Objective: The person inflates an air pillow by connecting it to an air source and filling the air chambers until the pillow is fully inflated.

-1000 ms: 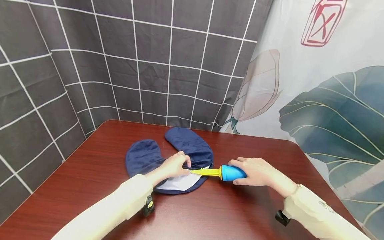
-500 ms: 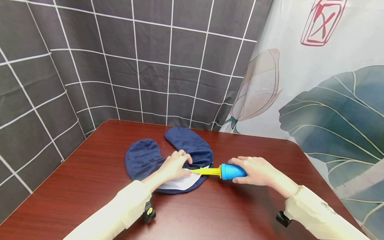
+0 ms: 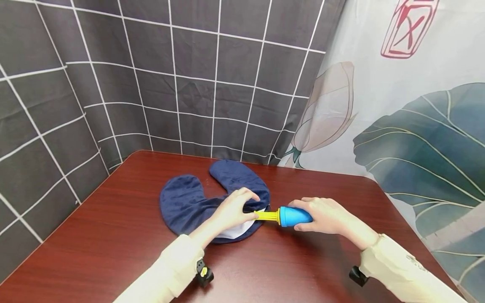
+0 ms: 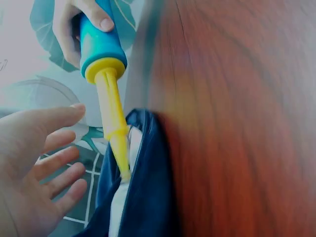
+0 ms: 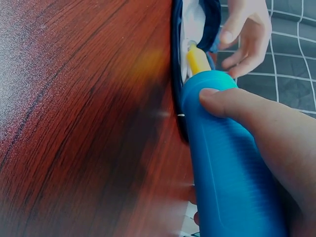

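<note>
**Pump nozzle at cushion opening, left hand free**

Left wrist: left hand point(image 4: 24, 158) beside the yellow nozzle point(image 4: 111, 103), fingers apart, nothing held. Nozzle tip at the opening of the navy cushion point(image 4: 153, 182), against white lining point(image 4: 117, 207); depth of seating unclear. Judgement: steadying the fabric around the tip should stop it slipping.

Right wrist: right hand point(image 5: 279, 133) has its fingers clamped round the blue pump point(image 5: 222, 163). Advisable: keep the pump in line with the opening, avoiding sideways load.

Head: U-shaped cushion lies mid-tabletop, arms pointing far, opening at its near right; pump to its right. Tabletop point(image 3: 125, 235) reddish, wood-grained, glossy. Dark gridded curtain point(image 3: 193, 54) at far and left; white plant-print curtain point(image 3: 363, 33) at right.
</note>
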Tool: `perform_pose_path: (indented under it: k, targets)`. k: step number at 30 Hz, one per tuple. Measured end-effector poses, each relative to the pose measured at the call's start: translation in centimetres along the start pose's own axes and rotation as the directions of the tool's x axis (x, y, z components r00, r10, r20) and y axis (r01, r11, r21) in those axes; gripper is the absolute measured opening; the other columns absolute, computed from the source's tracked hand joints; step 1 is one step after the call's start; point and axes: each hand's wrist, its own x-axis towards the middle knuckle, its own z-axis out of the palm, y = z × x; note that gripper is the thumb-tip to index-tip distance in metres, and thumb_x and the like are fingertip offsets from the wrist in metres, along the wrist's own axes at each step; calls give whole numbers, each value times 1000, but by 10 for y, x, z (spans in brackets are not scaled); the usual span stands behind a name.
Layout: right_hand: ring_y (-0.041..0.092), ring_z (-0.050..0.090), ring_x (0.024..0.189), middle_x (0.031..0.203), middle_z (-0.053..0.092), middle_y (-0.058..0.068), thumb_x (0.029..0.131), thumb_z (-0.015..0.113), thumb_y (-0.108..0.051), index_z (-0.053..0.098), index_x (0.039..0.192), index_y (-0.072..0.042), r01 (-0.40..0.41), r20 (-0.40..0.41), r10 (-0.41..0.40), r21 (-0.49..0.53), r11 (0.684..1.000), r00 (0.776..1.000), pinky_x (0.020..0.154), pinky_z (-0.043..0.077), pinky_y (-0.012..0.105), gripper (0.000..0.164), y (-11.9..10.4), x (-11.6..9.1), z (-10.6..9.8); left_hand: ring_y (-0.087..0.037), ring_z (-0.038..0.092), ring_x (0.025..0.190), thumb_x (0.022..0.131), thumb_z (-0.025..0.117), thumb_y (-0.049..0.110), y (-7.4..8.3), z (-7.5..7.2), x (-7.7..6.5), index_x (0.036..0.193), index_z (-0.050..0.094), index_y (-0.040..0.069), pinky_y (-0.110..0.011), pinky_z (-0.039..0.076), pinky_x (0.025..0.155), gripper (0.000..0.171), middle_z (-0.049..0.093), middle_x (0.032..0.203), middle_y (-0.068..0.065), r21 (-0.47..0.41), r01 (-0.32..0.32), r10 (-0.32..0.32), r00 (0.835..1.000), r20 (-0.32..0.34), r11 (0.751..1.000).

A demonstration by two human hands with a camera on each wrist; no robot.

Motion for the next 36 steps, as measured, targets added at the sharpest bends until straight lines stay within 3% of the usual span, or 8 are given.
perform_pose_path:
  k: [10,16,21,28,36]
  targets:
    - [15,61,89,112,69,0,77,77,-51,63,125,-26,-1,8,1,9,1000,1000,67,50,30,56,0,1,0,-24,65,106,87,76,25,3,26,3,118,69,11,-37,52,96,35,70,112,-9,-167,-18,22,999,26,986]
    - [15,61,89,112,69,-1,77,77,-51,63,125,-27,1,14,-1,20,1000,1000,66,49,30,56,0,1,-1,-22,67,102,88,75,24,5,36,10,118,71,12,-34,52,94,33,73,110,-7,-287,34,-22,999,47,957]
    - [14,61,89,111,70,-2,77,77,-50,63,125,-27,6,11,-6,23,1000,1000,66,49,30,55,0,1,-1,-14,68,99,87,76,25,6,41,15,114,73,15,-26,51,90,29,75,107,-1,-275,66,-48,996,72,959]
    - [14,62,89,110,71,-3,77,78,-49,64,124,-28,22,0,-22,21,1000,1000,66,49,29,54,1,0,-3,-15,68,100,88,74,22,8,45,16,110,75,14,-27,51,90,23,76,107,-1,-256,54,-38,997,66,965]
    - [10,60,81,102,71,-5,77,79,-49,63,125,-29,10,42,-12,46,999,999,64,48,27,55,6,-4,-10,-14,67,95,87,75,22,7,47,14,105,76,15,-23,49,86,19,77,101,0,-238,66,-59,998,36,969]
